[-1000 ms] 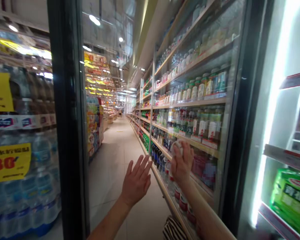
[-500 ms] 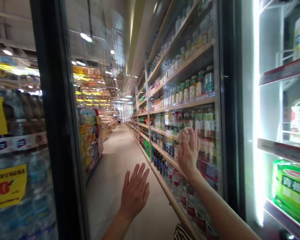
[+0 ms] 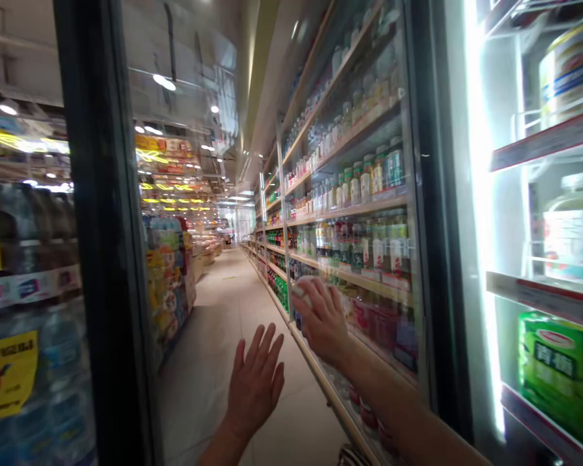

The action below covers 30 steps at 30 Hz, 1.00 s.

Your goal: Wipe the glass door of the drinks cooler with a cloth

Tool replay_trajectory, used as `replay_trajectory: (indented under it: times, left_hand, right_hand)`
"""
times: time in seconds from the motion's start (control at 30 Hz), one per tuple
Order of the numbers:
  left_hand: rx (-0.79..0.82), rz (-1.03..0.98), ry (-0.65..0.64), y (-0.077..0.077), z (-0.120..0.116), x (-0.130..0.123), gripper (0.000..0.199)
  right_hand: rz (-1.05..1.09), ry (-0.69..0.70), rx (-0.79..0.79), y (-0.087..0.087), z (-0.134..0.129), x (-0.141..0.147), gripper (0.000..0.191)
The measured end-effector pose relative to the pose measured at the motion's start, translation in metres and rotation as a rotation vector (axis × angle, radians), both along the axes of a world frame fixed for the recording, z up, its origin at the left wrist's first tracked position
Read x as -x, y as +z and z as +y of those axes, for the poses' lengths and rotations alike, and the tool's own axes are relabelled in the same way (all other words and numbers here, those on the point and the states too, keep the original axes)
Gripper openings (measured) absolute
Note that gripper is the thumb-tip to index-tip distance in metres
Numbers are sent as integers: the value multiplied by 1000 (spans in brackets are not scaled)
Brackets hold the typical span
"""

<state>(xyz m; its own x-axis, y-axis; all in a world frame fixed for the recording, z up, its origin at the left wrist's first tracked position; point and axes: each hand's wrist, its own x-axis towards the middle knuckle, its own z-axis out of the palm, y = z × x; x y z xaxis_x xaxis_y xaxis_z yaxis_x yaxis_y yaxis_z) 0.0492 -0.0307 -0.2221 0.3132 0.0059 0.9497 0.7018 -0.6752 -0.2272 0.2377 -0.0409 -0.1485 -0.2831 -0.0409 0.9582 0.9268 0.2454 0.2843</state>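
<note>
A black-framed glass door point(image 3: 93, 246) stands open in front of me, with the aisle and shelves showing through its pane. My left hand point(image 3: 256, 378) lies flat against the glass, low in the middle, fingers spread and nothing in it. To the right and a little higher, my right hand point(image 3: 324, 320) presses a whitish cloth point(image 3: 300, 295) to the glass, its fingers bent over it. Part of the cloth is hidden under the fingers.
On the right, a lit cooler holds a green package point(image 3: 558, 372), a white-labelled bottle point(image 3: 571, 233) and a can point(image 3: 571, 74). Stacked bottle packs point(image 3: 61, 349) with yellow price signs stand left. Drink shelves point(image 3: 350, 210) line the aisle floor point(image 3: 223, 298).
My right hand has moved left and down over the glass with the cloth, closer to my left hand. My left hand stays nearly in place. The view has shifted slightly to the right.
</note>
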Motion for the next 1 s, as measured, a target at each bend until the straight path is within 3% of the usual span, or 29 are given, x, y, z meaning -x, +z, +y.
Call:
replay_trajectory:
  times: [0.07,0.23,0.43,0.5,0.6,0.67,0.83,1.0]
  left_hand:
    - [0,-1,2,0,0,0,41]
    - [-7,-4,-8,0,-1,0,42]
    - [-10,21,12,1,-2,1,41]
    - [-22,27,23,1,-2,1,40]
    - [-42,33,32,2,-3,1,38]
    - [-38,32,31,2,-4,1,39]
    - [-19,22,35,2,-3,1,40]
    - [-19,25,27,-1,-2,1,39]
  right_hand:
    - [-37,9,15,3,0,4,49]
    - [230,-47,-45,21,5,6,50]
    - [-198,14,55,7,0,29,44]
    - [-96,-25,11,18,2,18,48]
    - [231,-96,-75,39,5,-6,54]
    - [308,-102,-103,41,6,-13,58]
    - [-97,-35,-4,19,2,-6,60]
    - [259,-85,-76,32,5,-18,56]
